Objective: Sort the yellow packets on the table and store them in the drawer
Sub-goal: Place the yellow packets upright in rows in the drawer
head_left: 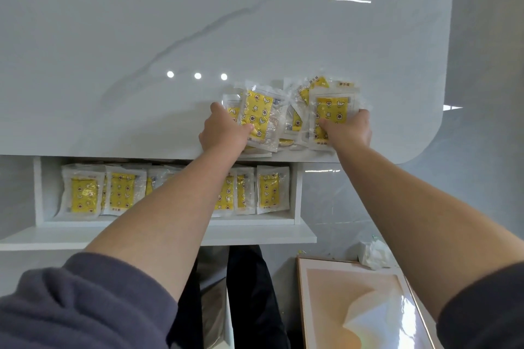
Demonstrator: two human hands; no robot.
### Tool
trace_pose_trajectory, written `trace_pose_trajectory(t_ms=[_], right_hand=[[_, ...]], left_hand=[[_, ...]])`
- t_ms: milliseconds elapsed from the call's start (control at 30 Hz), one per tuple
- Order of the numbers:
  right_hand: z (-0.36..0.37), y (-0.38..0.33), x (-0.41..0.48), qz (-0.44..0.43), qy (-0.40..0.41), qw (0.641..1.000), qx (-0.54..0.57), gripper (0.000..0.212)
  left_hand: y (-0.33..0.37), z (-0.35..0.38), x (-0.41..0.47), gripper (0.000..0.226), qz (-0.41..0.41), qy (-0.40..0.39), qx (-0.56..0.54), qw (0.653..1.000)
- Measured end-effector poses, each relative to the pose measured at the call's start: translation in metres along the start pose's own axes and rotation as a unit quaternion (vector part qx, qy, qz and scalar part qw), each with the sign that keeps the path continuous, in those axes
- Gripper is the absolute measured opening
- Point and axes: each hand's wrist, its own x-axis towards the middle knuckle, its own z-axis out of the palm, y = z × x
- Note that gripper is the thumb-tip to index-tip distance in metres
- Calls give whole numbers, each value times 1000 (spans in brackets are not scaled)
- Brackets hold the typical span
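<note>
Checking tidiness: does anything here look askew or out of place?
The yellow packets on the table, between left hand and right hand, lie overlapping and tilted; the packets in the drawer stand in a row.

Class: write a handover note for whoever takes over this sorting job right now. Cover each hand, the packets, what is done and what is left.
Left hand grips the left packet; right hand grips the right packet.
The pile lies on the table near its front edge.
Done: stored packets stand in the open drawer.
Left: gather the pile into the drawer.
</note>
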Motion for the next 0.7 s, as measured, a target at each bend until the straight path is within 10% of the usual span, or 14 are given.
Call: trace_pose_trajectory(t_ms=[700], right_hand=[[-20,21,-44,1,-21,990,137,15]], left_hand=[[-30,-16,-28,28,15,-74,-132,988]])
